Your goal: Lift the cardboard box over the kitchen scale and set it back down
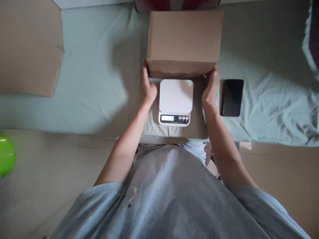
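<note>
A brown cardboard box (184, 36) stands behind a white kitchen scale (176, 96). My left hand (149, 87) is at the box's near left corner, its fingers running along the side. At the near right corner, my right hand (210, 87) presses against the box in the same way, so the box is held between both hands. Some fingertips are hidden behind the box's sides. The scale lies between my wrists with nothing on its platform. Its small display is lit, and three round buttons sit beside it.
A black phone (233, 98) lies right of my right hand on the pale green cloth (94, 66). A large cardboard piece (27, 46) is at the far left. Dark red objects (159, 4) stand behind the box. A bright green round object (6, 155) is on the floor at left.
</note>
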The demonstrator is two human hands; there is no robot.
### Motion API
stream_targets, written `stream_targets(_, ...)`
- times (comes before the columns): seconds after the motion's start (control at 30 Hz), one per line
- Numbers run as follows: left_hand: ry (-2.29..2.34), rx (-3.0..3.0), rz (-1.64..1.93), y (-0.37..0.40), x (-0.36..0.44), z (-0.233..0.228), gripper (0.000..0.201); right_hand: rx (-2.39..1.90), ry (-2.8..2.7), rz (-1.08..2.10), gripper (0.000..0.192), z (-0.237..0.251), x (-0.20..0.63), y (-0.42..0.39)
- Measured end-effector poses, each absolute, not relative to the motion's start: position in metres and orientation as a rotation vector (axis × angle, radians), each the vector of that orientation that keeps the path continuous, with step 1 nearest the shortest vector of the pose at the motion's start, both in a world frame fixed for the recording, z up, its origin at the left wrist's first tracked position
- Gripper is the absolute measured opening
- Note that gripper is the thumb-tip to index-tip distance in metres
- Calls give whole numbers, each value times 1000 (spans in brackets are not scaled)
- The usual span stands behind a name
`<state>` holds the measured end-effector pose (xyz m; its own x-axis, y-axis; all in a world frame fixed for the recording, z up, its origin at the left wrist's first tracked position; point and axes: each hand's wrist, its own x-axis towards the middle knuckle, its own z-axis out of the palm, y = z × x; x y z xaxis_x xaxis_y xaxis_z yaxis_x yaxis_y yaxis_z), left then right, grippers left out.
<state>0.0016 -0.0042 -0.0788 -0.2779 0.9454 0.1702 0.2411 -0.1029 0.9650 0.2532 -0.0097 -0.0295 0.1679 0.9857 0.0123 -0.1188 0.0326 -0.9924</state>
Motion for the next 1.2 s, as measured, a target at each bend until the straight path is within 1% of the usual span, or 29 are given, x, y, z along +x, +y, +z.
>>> stream_targets(0.07, 1499, 1362, 1438, 0, -1, -77, 74, -1117, -1008, 1154, 70, -26, 254, -2)
stream_targets(0.13, 1486, 1353, 1429, 8, -4, -78, 68, -1069, -1038, 1161, 70, -23, 253, 8)
stream_targets(0.27, 1528, 1306, 1391, 32, -5, -73, 55, -1020, -1077, 1193, 82, -8, 248, 31)
stream_targets(0.3, 1536, 1310, 1382, 36, -5, -68, 54, -1013, -1073, 1192, 81, -2, 247, 34)
stream_targets(0.37, 1517, 1345, 1368, 37, -5, -51, 56, -981, -1068, 1189, 73, 14, 248, 35)
stream_targets(0.43, 1452, 1403, 1368, 27, -5, -29, 59, -934, -1072, 1186, 65, 32, 251, 26)
stream_targets(0.53, 1329, 1486, 1430, -12, -1, 1, 63, -945, -1051, 1171, 55, 52, 256, -5)
stream_targets(0.63, 1344, 1457, 1422, -63, 6, 13, 61, -990, -1006, 1165, 53, 55, 257, -45)
stream_targets(0.73, 1410, 1387, 1403, -103, 12, 6, 60, -1083, -971, 1155, 55, 44, 254, -77)
stream_targets(0.83, 1438, 1339, 1392, -124, 12, -8, 61, -1155, -969, 1131, 60, 34, 248, -97)
stream_targets(0.97, 1459, 1325, 1397, -134, 9, -22, 62, -1199, -974, 1112, 66, 27, 241, -110)
stream_targets(1.2, 1450, 1312, 1398, -138, 9, -30, 67, -1213, -956, 1098, 66, 16, 241, -114)
